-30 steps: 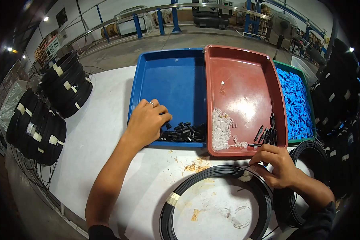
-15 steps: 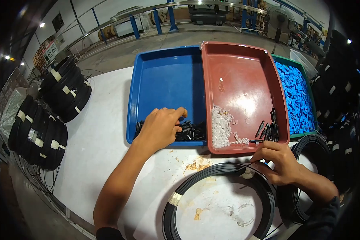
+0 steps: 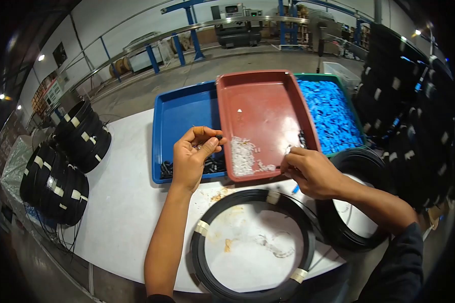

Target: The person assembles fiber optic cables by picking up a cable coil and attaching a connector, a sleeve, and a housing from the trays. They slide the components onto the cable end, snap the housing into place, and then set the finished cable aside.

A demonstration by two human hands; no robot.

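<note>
Pinching a small black piece [image 3: 219,137] between thumb and forefinger, the left hand [image 3: 191,157] appears against the border of the blue tray [image 3: 184,111] and the red tray [image 3: 268,111]; the piece is partly covered by the fingertips. The right hand [image 3: 313,174] has its fingers drawn together at the near right corner of the red tray; a dark sliver shows at their tips, but whether it is gripped cannot be told. One blue bit [image 3: 295,190] peeps from beneath this hand, its other end hidden. Three trays stand side by side. The blue tray contains black parts [image 3: 215,165], partly behind the left hand; the red tray contains white bits [image 3: 242,156] and, at its right wall, dark pieces [image 3: 302,138] too obscured to count; the green tray [image 3: 313,77] is spread with blue pieces [image 3: 331,116]. Two cable coils lie nearer the person: the front coil [image 3: 198,252] shows three tape bands, the right coil [image 3: 351,161] is crossed by the forearm. Two coil stacks [image 3: 81,134] stand at left; the dark coils [image 3: 414,136] at right merge in shadow.
</note>
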